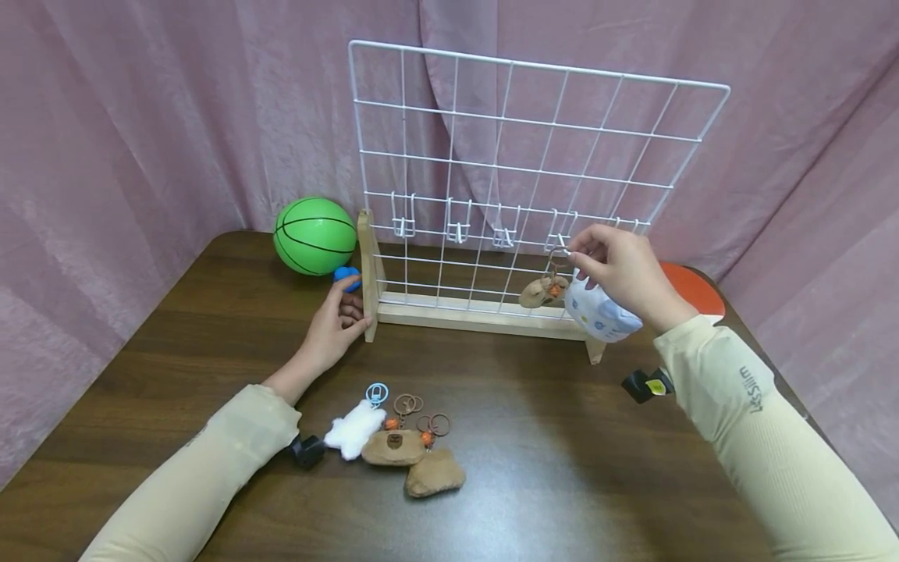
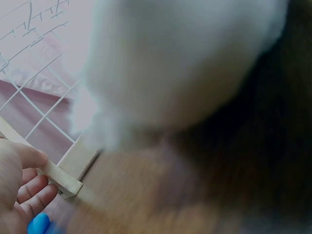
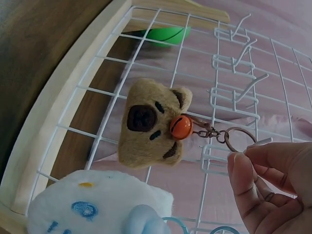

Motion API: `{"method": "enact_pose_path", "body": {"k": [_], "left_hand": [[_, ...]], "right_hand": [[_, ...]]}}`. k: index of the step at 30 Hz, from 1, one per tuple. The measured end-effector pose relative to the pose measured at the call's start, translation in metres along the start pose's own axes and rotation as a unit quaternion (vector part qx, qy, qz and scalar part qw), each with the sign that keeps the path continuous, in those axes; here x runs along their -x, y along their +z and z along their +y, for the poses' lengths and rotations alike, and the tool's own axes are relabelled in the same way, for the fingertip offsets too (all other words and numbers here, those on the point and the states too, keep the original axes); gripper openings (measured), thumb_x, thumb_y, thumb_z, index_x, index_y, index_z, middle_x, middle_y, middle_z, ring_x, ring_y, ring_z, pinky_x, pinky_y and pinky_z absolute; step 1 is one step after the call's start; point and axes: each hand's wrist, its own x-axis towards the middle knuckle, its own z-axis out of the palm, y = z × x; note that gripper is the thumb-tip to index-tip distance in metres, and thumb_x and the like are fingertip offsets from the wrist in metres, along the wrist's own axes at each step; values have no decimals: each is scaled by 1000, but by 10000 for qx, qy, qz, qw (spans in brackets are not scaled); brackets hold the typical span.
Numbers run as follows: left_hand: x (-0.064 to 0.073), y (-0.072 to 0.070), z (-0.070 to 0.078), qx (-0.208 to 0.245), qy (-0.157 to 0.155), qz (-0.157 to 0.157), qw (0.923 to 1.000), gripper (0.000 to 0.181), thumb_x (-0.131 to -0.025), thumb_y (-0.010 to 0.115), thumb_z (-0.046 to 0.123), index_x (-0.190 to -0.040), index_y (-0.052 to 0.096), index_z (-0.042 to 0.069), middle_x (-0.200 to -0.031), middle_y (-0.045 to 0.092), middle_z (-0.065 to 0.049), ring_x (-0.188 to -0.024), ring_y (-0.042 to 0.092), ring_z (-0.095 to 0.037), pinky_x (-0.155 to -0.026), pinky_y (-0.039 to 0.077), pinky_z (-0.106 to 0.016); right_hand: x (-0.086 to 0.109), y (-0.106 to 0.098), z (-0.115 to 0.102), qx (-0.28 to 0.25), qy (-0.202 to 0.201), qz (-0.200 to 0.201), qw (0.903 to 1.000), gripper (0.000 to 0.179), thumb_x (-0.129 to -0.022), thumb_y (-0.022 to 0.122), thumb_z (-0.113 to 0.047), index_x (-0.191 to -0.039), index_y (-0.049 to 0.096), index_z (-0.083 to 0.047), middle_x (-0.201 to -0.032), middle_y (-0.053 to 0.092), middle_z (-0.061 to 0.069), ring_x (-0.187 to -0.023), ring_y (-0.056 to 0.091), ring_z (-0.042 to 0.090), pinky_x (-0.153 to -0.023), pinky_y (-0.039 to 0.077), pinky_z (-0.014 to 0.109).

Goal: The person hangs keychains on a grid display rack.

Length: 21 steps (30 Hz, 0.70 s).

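Note:
In the head view my right hand (image 1: 621, 269) pinches the metal ring of a brown bear plush keychain (image 1: 539, 292) between thumb and index finger. The ring (image 3: 241, 140) is right at a white hook (image 3: 253, 87) in the row on the wire grid. The bear plush (image 3: 151, 122) hangs below with an orange bell (image 3: 181, 127). Beside it a white and blue plush keychain (image 3: 97, 202) hangs at the grid's right end. My left hand (image 1: 332, 324) grips the stand's left wooden side post (image 1: 369, 273), its thumb (image 2: 34, 157) against the wood.
On the table lie a white plush keychain (image 1: 354, 429) and two brown ones (image 1: 393, 449). A green ball (image 1: 314, 236) and a small blue object (image 1: 347, 277) are left of the wire grid (image 1: 520, 117). A red paddle-like disc (image 1: 691, 289) lies behind my right hand.

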Motion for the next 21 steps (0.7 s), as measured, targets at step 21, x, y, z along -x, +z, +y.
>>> {"method": "enact_pose_path", "body": {"k": [21], "left_hand": [[0,0,-3,-51,64,44,10000,70,-88,64,-3,-147,28,7,-109,54,-24,-90,57,-27,-71,49,-13]], "right_hand": [[16,-11,-11,317,-331,745,9962,12,-90,67,-16,-100,70,-10,-87,71,8,-70,61,8,-59,44,15]]}}
